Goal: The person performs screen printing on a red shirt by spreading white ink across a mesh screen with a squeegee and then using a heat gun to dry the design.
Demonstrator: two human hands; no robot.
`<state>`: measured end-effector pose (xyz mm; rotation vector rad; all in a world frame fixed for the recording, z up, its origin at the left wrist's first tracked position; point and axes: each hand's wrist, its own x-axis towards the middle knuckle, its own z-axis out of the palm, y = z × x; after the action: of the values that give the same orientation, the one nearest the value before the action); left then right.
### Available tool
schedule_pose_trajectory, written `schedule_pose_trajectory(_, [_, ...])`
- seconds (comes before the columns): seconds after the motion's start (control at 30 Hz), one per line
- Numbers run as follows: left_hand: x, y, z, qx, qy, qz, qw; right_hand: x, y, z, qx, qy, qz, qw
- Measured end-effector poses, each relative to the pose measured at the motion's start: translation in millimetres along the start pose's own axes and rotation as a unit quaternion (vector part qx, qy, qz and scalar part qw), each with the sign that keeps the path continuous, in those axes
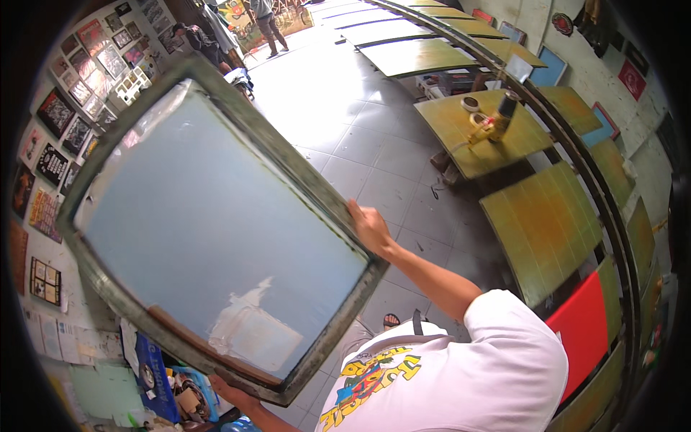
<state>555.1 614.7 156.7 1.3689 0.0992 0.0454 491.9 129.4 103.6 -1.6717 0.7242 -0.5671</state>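
A large screen printing frame (338, 194) with blue-grey mesh is held up tilted before me, filling much of the left half of the view. My right hand (371, 227) grips its right side rail, the fingertips curling over the edge. At the lower rail is my left hand (232, 392), closed on the frame's bottom edge, its fingers partly hidden behind it. Pale tape or film patches (255, 331) cling to the mesh near the lower end. The rails look dark and stained.
On the right, a long row of printing boards (543, 230) runs along a dark rail. One board bears a yellow tool (491, 128) and tape rolls (470, 104); a red sheet (581, 333) covers another. Cluttered bins (191, 396) stand lower left. Two people (266, 25) are at the far end.
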Motion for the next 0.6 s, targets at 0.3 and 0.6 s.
schedule_pose_trajectory(0.3, [194, 41, 280, -0.092, 0.037, 0.179, 0.979, 351, -163, 27, -0.034, 0.172, -0.227, 0.958])
schedule_pose_trajectory(0.6, [381, 39, 670, -0.07, -0.07, 0.335, 0.937, 387, -158, 103, -0.215, 0.045, -0.529, 0.82])
